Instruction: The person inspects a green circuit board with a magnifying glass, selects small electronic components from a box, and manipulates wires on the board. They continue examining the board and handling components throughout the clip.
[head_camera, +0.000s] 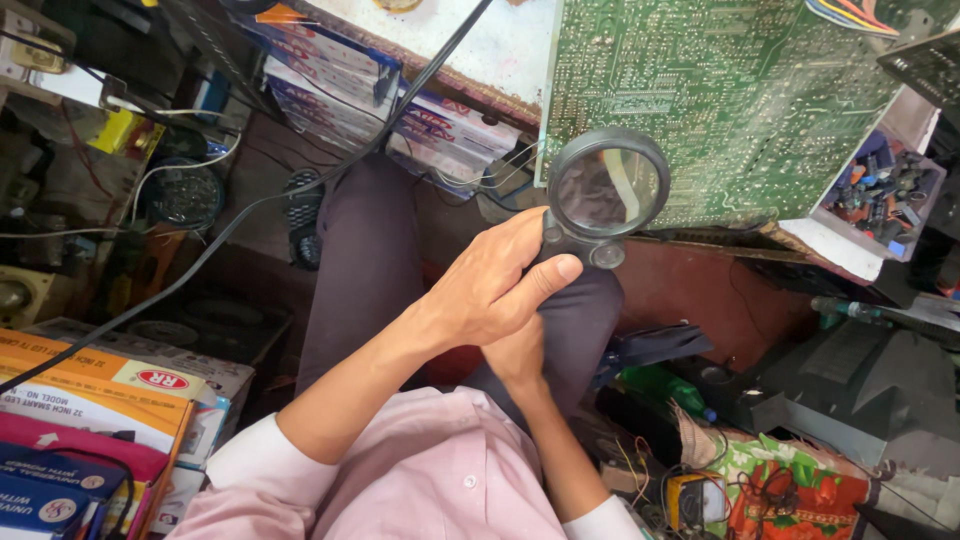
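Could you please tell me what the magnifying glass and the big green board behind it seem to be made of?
The magnifying glass, held in the left hand, has a matte dark rim and handle, probably plastic; its lens is clear and glossy, glass or acrylic, hard to tell. The circuit board looks like rigid green-coated laminate: fine pale traces and tiny solder dots cover its flat surface.

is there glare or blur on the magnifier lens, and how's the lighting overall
Head view: the magnifier lens shows a pale reflected streak and blurs the circuit board behind it; light is even on the left hand, dimmer at the floor clutter, with wide-angle bending at the edges.
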